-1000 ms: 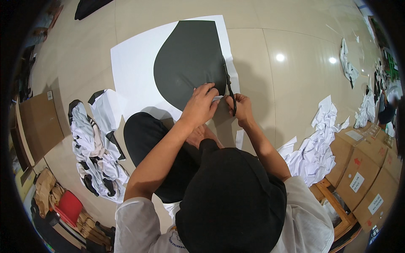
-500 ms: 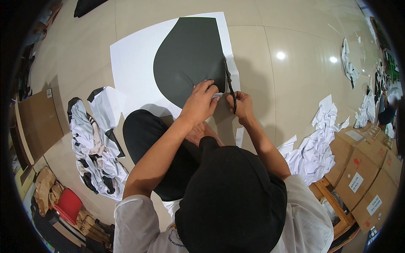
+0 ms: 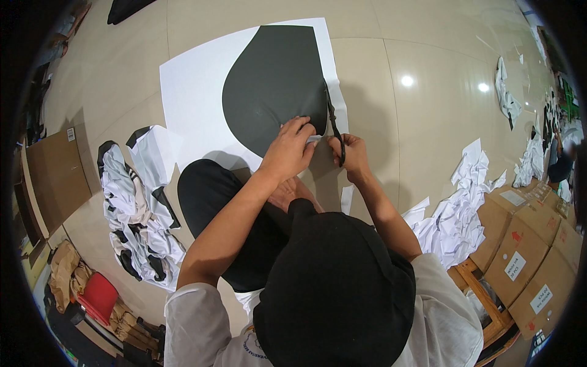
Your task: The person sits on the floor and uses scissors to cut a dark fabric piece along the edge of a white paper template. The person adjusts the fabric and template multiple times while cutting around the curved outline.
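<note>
A large white sheet (image 3: 199,85) with a dark grey, curved-edged shape (image 3: 275,79) printed on it lies on the floor in front of me. My left hand (image 3: 290,150) rests over the shape's lower right part, its fingers bent and closed on the sheet's cut edge. In my right hand (image 3: 353,153) is a pair of black scissors (image 3: 333,119), gripped by the handles. Their blades point away from me along the shape's right border, at the edge of the white margin. The blade tips are hard to make out against the dark area.
At left lies a heap of white and black fabric pieces (image 3: 137,208), beside a cardboard box (image 3: 58,171). Crumpled white scraps (image 3: 455,214) lie at right, before stacked cartons (image 3: 520,244) and a wooden frame (image 3: 483,293). My bent knee (image 3: 211,196) adjoins the sheet's near edge.
My right hand and the scissors' handles have shifted very slightly. My left hand and the sheet stay where they were.
</note>
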The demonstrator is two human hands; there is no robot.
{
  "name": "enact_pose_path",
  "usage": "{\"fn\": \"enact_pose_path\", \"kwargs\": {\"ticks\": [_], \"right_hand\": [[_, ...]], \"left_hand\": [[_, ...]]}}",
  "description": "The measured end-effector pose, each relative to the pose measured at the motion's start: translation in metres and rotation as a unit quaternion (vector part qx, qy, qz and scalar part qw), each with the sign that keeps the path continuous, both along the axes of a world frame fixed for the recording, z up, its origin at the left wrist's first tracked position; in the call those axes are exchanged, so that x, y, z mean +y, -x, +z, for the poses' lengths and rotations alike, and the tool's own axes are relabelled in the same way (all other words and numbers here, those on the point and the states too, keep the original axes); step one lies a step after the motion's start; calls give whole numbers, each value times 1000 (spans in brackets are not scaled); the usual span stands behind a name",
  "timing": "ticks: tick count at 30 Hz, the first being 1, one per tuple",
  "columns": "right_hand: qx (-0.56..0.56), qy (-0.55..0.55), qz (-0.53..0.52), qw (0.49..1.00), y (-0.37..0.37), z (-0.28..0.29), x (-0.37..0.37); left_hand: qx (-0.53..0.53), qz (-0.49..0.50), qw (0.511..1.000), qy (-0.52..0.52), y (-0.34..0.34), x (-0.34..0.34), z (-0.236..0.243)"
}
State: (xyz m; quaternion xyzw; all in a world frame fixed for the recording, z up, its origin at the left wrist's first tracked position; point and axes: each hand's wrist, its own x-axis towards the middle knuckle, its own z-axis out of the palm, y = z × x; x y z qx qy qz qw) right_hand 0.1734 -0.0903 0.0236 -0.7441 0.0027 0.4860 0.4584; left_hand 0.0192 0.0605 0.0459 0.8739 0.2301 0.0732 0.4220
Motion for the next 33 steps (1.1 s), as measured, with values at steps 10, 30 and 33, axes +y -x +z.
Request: {"fn": "enact_pose_path", "kwargs": {"ticks": [10, 30, 33], "right_hand": [[13, -13, -16, 1000, -5, 0, 11], [27, -49, -11, 998, -9, -2, 18], [31, -44, -14, 998, -10, -1, 21]], "left_hand": [[-3, 0, 1000, 8, 0, 1, 3], [-20, 7, 1000, 11, 3, -1, 0], [-19, 5, 1000, 10, 2, -1, 2]]}}
